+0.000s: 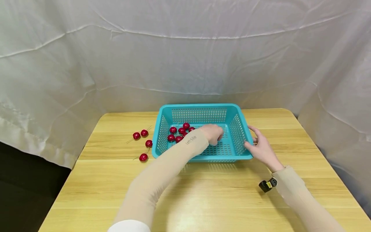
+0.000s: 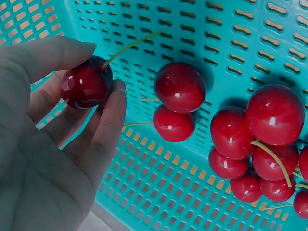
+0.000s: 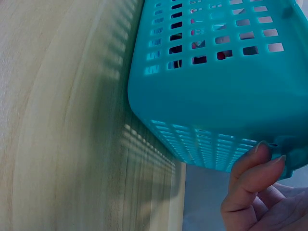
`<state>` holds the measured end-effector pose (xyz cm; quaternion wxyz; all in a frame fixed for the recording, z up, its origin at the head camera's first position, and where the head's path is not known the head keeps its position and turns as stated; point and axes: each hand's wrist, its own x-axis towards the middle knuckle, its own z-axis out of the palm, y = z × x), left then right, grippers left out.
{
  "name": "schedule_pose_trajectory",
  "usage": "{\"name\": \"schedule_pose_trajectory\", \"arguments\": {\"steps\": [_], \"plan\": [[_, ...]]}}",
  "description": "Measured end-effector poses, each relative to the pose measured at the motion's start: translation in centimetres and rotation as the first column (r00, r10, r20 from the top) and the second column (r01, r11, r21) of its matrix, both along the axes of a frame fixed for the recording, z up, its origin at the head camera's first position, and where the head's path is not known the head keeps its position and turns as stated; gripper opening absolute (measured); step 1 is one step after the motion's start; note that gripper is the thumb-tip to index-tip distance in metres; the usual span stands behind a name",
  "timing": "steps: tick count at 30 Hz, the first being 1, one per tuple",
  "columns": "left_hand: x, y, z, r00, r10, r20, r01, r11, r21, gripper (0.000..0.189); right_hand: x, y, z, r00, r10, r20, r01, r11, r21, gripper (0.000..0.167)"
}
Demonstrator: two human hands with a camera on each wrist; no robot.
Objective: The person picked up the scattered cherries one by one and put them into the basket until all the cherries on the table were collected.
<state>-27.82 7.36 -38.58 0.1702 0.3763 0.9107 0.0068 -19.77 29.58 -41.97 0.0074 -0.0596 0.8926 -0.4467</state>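
Note:
A turquoise plastic basket (image 1: 200,158) with perforated walls stands on the wooden table. My left hand (image 1: 213,133) is inside it, toward its right half. In the left wrist view that hand (image 2: 53,159) pinches a dark red cherry (image 2: 84,85) between thumb and fingers, its green stem pointing up and away. Several other cherries (image 2: 180,86) lie on the basket floor beside it; in the head view this cluster of cherries (image 1: 179,139) fills the left part. At the right end, my right hand (image 1: 262,149) grips the basket's rim, its fingers (image 3: 255,178) curled under the edge.
Several loose cherries (image 1: 143,157) with stems lie on the table (image 1: 203,196) to the left of the basket. A pale grey cloth (image 1: 197,64) hangs behind the table and along its sides. A small black camera (image 1: 268,185) sits at the right wrist.

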Motion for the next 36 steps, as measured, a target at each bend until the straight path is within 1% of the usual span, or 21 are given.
{"name": "schedule_pose_trajectory", "arguments": {"steps": [3, 8, 12, 15, 17, 19, 23, 29, 34, 36], "plan": [[0.1, -0.1, 0.0, 1.0, 0.007, 0.006, -0.007, 1.0, -0.02, 0.026, 0.0, 0.0, 0.1, 1.0, 0.001, -0.003, -0.001, 1.0, -0.003, 0.074], [0.4, -0.4, 0.0, 1.0, 0.027, 0.003, -0.027, 0.999, -0.027, 0.026, 0.2, -0.1, 0.2, 1.0, -0.001, -0.01, 0.001, 1.0, -0.001, 0.073], [0.6, -0.7, -0.1, 0.998, 0.058, -0.017, -0.058, 0.998, -0.03, 0.017, 0.2, -0.2, 0.1, 1.0, -0.003, -0.011, 0.003, 1.0, 0.004, 0.073], [0.6, -0.8, -0.2, 0.996, 0.079, -0.035, -0.08, 0.996, -0.045, 0.009, 0.2, -0.2, 0.1, 1.0, -0.003, -0.007, 0.003, 1.0, 0.006, 0.073], [0.5, -0.8, -0.4, 0.995, 0.092, -0.036, -0.094, 0.994, -0.057, 0.007, 0.3, -0.1, 0.1, 1.0, -0.005, -0.005, 0.005, 1.0, 0.005, 0.073], [0.3, -0.9, -0.5, 0.995, 0.097, -0.036, -0.099, 0.992, -0.073, 0.007, 0.3, -0.1, 0.2, 1.0, -0.003, -0.005, 0.003, 1.0, 0.002, 0.073], [0.2, -1.1, -0.4, 0.994, 0.104, -0.037, -0.107, 0.992, -0.074, 0.009, 0.2, -0.2, 0.2, 1.0, -0.003, -0.002, 0.003, 1.0, -0.001, 0.074], [0.3, -1.9, 0.0, 0.994, 0.1, -0.047, -0.102, 0.993, -0.054, 0.024, 0.2, -0.2, 0.3, 1.0, -0.002, -0.002, 0.002, 1.0, -0.005, 0.074], [0.1, -2.7, 0.2, 0.993, 0.108, -0.045, -0.109, 0.993, -0.035, 0.019, 0.2, -0.2, 0.3, 1.0, -0.001, -0.005, 0.001, 1.0, -0.004, 0.074], [0.0, -3.0, 0.2, 0.992, 0.118, -0.032, -0.119, 0.993, -0.024, 0.018, 0.2, -0.2, 0.2, 1.0, -0.003, -0.003, 0.003, 1.0, -0.004, 0.074]]}}
